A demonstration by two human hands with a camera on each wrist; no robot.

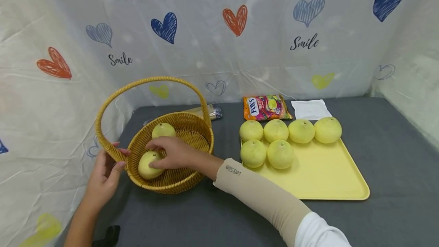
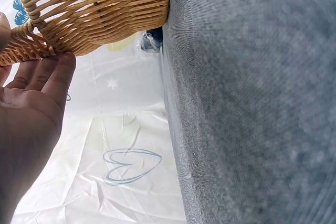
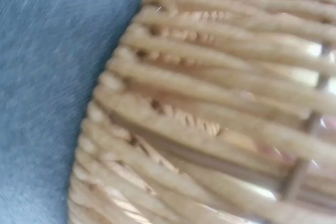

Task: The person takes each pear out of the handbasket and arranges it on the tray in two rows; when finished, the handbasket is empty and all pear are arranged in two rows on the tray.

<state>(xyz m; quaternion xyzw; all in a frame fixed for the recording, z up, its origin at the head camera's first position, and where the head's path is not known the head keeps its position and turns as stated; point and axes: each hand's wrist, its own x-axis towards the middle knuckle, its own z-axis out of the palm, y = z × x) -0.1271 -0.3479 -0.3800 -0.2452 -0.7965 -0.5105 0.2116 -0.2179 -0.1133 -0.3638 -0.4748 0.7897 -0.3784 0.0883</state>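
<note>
A round wicker basket (image 1: 183, 186) with a tall arched handle stands on the table's left side. My left hand (image 1: 104, 176) grips it where the handle meets the rim; in the left wrist view its fingers (image 2: 55, 77) lie against the weave. Inside the basket are two round pale yellow fruits. My right hand (image 1: 175, 152) reaches in over the rim and holds the nearer fruit (image 1: 147, 167), thumb and fingers curled at its side. The farther fruit (image 1: 163, 130) sits just behind that hand. The right wrist view shows only the basket's woven wall (image 3: 210, 98) and table; the hand is hidden there.
A yellow tray (image 1: 326, 178) on the right bears several similar fruits (image 1: 280, 154) in two rows. Behind it lie an orange candy bag (image 1: 266, 107) and a white packet (image 1: 310, 109). A clear-wrapped bundle (image 1: 215, 112) is behind the basket, and a black object (image 1: 111, 235) lies at the front left.
</note>
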